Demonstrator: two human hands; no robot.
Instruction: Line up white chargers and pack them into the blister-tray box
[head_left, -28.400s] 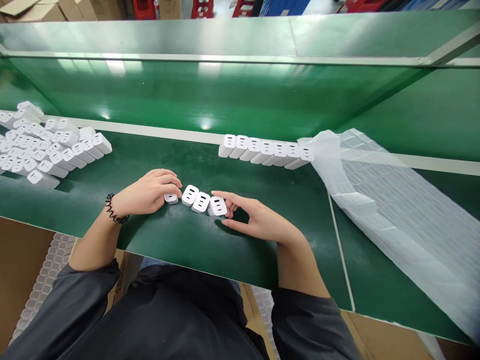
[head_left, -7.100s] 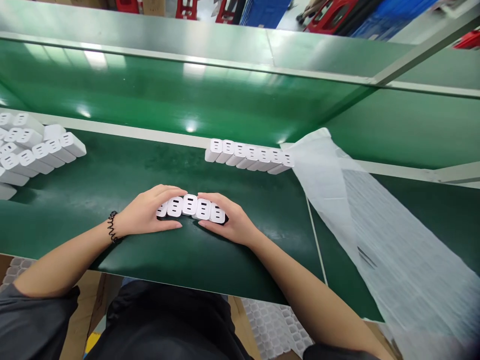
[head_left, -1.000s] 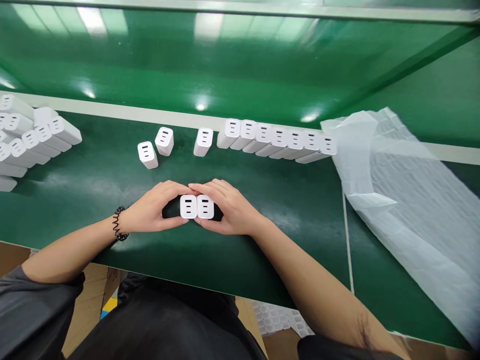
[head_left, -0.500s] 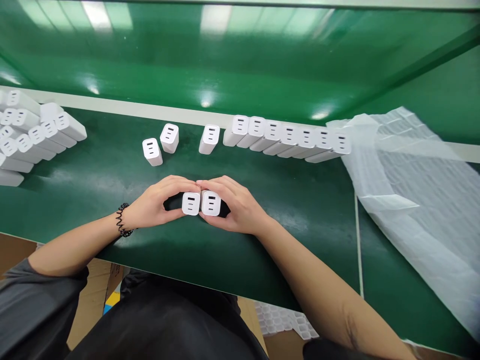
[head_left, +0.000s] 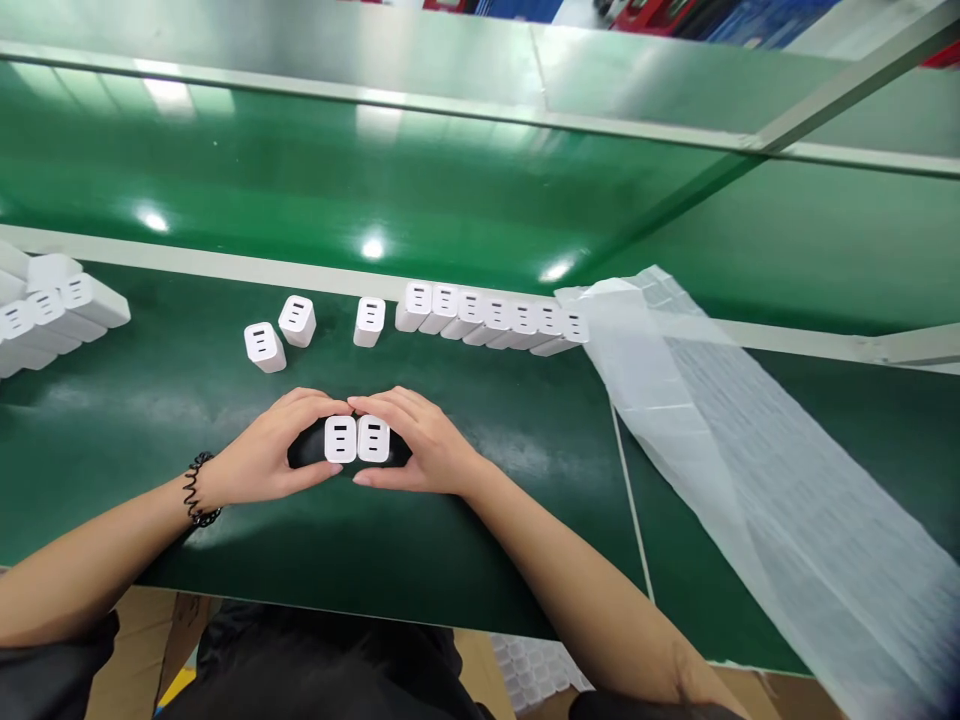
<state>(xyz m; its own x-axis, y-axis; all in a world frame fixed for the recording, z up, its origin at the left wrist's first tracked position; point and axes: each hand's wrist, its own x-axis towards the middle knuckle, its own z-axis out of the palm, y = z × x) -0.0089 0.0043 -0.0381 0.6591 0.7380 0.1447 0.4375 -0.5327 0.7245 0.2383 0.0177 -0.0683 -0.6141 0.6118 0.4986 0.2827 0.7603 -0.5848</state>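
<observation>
Two white chargers stand side by side on the bench, their port faces with three slots each turned up toward me. My left hand [head_left: 274, 450] is closed around the left charger [head_left: 340, 440], fingers along its far side and thumb tip at its near edge. Around the right charger [head_left: 373, 439] curls my right hand [head_left: 420, 445], with its fingertips at the far side and its thumb just below the near edge. The fingertips of both hands meet behind the pair. How firmly the right thumb touches its charger cannot be made out.
Three loose chargers, one of them here [head_left: 298, 321], stand behind my hands. A row of several chargers [head_left: 495, 322] lines the back ledge. More chargers are stacked at far left [head_left: 64, 310]. Translucent wrapping sheet [head_left: 712, 440] covers the bench's right side [head_left: 480, 570]. A green panel [head_left: 420, 190] rises behind.
My view has tilted up and shifted right, so everything sits lower and farther left. The right thumb has moved slightly away from the near edge of its charger. Both chargers remain between my hands.
</observation>
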